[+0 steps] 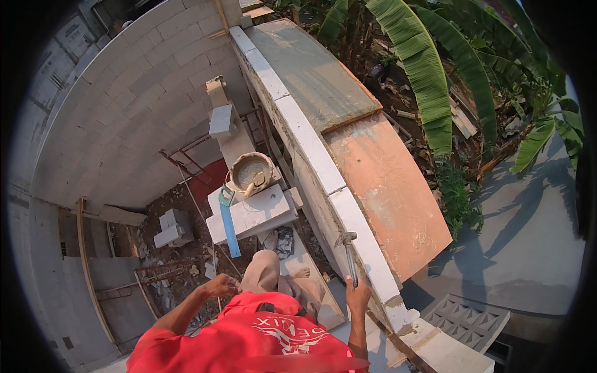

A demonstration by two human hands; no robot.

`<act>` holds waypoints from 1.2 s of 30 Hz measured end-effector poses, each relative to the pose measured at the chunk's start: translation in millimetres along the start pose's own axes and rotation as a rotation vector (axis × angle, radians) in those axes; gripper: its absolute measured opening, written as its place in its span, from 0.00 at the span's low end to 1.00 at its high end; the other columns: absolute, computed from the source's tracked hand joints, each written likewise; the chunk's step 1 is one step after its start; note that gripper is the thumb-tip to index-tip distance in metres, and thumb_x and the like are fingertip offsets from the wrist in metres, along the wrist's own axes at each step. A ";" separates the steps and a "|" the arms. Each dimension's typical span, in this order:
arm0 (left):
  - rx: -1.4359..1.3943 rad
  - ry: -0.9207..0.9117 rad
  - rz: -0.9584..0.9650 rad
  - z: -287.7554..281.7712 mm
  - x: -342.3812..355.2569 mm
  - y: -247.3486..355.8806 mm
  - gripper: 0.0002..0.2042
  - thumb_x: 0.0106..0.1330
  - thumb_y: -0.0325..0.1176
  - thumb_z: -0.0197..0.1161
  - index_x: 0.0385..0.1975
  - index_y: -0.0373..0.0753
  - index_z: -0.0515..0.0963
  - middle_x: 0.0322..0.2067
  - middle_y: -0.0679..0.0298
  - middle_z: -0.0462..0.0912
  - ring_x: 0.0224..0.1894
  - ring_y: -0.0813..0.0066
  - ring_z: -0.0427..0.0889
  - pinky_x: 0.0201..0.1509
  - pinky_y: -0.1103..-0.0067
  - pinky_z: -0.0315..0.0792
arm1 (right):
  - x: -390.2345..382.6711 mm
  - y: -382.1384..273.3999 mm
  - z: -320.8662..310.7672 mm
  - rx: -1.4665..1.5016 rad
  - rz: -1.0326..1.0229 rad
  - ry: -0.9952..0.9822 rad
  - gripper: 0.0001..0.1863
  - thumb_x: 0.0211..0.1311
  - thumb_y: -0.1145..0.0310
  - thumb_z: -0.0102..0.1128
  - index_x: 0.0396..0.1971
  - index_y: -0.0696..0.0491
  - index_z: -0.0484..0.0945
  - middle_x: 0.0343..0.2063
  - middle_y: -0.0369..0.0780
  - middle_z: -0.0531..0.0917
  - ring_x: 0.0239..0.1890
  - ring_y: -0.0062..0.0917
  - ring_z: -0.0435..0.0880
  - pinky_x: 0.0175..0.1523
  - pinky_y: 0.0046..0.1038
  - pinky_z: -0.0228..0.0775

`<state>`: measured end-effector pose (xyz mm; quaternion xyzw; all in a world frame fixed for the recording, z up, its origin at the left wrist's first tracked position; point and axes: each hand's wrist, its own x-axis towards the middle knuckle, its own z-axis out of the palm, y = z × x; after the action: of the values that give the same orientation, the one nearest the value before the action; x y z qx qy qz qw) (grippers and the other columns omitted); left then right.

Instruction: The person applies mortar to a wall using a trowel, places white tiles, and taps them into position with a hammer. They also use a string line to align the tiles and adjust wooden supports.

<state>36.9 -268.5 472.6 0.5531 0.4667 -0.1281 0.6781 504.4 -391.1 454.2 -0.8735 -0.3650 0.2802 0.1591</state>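
Inside a sunlit, half-built space, looks down onto littered ground, with a tall pale block wall [143, 87] curving through the fisheye view on the left. At lower left, shows a long upright timber [89, 267], then a small stack of grey blocks [173, 229] on the ground. Keeps the left hand [221, 286] beside the bent knee [262, 268], fingers curled inward and partly closed; cannot tell whether gripping anything. Beyond that hand, has a saw [229, 227] with a blue blade and green handle lying across white blocks [267, 208], blade end jutting past the near edge. Just behind the saw, has a bucket [232, 169] of grey mortar [252, 169], with a wooden-handled tool [250, 188] resting in it.

Farther right, wraps the right hand [357, 292] snugly around the lower handle of a hammer [351, 258]. Holds this hammer upright, head uppermost, at the inner side of a row of white blocks [314, 152] topping a wall; cannot tell whether touching them. Past the row, shows a sloping orange panel [395, 193], then broad green leaves [416, 68] and a grey surface [528, 230] in shadow.
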 end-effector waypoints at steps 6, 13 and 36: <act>-0.132 0.514 0.015 21.2 19.7 -13.0 0.11 0.62 0.37 0.70 0.36 0.36 0.83 0.29 0.62 0.87 0.32 0.76 0.84 0.39 0.76 0.77 | 62.9 -44.2 13.6 -0.084 -0.108 0.069 0.20 0.65 0.54 0.62 0.35 0.59 0.82 0.29 0.54 0.85 0.37 0.53 0.84 0.46 0.50 0.73; -0.107 0.584 -0.100 -40.2 19.6 -39.4 0.11 0.62 0.36 0.73 0.33 0.35 0.82 0.29 0.62 0.87 0.33 0.76 0.85 0.38 0.76 0.78 | 159.0 -69.0 48.2 -0.174 -0.162 0.177 0.18 0.62 0.56 0.67 0.33 0.59 0.82 0.29 0.55 0.85 0.36 0.53 0.85 0.45 0.51 0.74; -0.223 0.631 -0.316 -115.4 -44.9 -97.4 0.15 0.69 0.42 0.65 0.40 0.34 0.84 0.37 0.58 0.89 0.39 0.70 0.88 0.46 0.76 0.81 | 302.4 -57.4 146.4 -0.139 -0.195 0.281 0.13 0.63 0.67 0.65 0.43 0.56 0.76 0.45 0.50 0.80 0.51 0.47 0.78 0.51 0.48 0.71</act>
<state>-110.8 -218.0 451.5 0.4092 0.7434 -0.0027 0.5290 558.6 -121.3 253.0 -0.8734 -0.4407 0.1126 0.1741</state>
